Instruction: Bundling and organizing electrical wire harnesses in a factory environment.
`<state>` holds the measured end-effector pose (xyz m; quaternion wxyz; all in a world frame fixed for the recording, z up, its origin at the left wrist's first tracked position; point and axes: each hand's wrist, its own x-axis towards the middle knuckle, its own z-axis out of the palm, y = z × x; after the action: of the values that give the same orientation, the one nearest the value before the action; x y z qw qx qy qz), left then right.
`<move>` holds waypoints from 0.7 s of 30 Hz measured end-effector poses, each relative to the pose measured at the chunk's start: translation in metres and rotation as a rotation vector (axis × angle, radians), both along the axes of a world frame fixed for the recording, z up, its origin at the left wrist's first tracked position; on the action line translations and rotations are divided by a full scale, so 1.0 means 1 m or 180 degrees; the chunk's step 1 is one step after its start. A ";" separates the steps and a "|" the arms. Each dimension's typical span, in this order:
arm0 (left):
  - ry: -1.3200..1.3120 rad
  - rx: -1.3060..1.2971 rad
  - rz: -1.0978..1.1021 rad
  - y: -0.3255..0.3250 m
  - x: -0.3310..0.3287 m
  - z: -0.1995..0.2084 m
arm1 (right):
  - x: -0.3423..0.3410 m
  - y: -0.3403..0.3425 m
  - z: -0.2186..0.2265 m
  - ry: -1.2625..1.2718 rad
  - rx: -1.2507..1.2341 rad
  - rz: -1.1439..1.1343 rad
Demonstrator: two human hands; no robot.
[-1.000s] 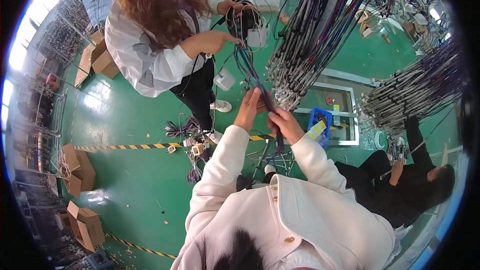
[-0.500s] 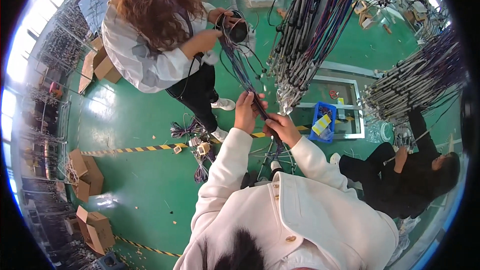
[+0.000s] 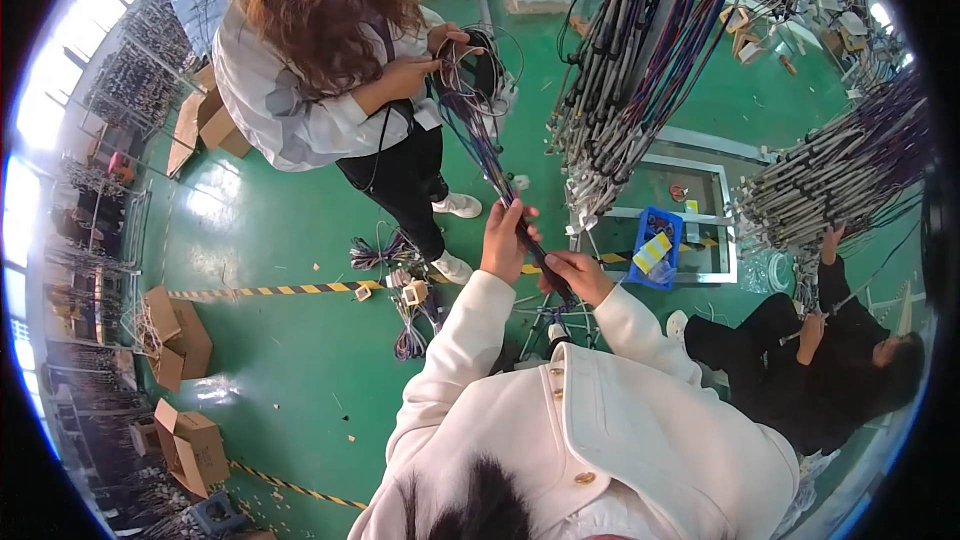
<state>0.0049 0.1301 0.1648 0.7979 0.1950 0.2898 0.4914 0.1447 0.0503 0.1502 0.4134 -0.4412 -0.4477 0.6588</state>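
Note:
A bundle of thin dark wires (image 3: pixel 483 152) runs down from a co-worker's hands to mine. My left hand (image 3: pixel 505 242) is closed around it, thumb lying along the wires. Lower down, my right hand (image 3: pixel 578 276) pinches the same bundle, with a dark wrapped-looking stretch between the two hands. Below my right hand the wire ends hang over a thin metal stand (image 3: pixel 540 312), partly hidden by my hands. The co-worker (image 3: pixel 320 70) in a white top stands at the upper left, gripping the looped upper end of the wires.
Thick hanging wire harnesses (image 3: pixel 610 90) stand close on my right, with more (image 3: pixel 830 170) farther right. A blue bin (image 3: pixel 657 275) rests by a white frame (image 3: pixel 730 210). Another person (image 3: pixel 790 360) in black sits at right. Cardboard boxes (image 3: pixel 190 445) and wire coils (image 3: pixel 410 340) lie on the floor.
Both my hands have come slightly down and toward me, still on the wire bundle. The co-worker's hands have shifted a little at the looped end. The whole view has moved slightly.

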 end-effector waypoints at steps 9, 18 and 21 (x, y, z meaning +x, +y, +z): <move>-0.0032 0.0076 0.0031 -0.009 0.003 -0.002 | 0.000 -0.008 0.001 -0.0126 -0.0037 -0.0096; -0.0111 0.0027 0.0047 -0.013 0.002 0.000 | 0.001 -0.010 -0.002 -0.0108 -0.0218 -0.0173; -0.0048 -0.0010 0.0048 -0.014 0.001 -0.001 | 0.000 -0.010 -0.002 -0.0183 -0.0213 -0.0180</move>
<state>0.0062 0.1160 0.1642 0.7966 0.1878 0.2860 0.4984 0.1449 0.0402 0.1481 0.4038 -0.4860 -0.4244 0.6485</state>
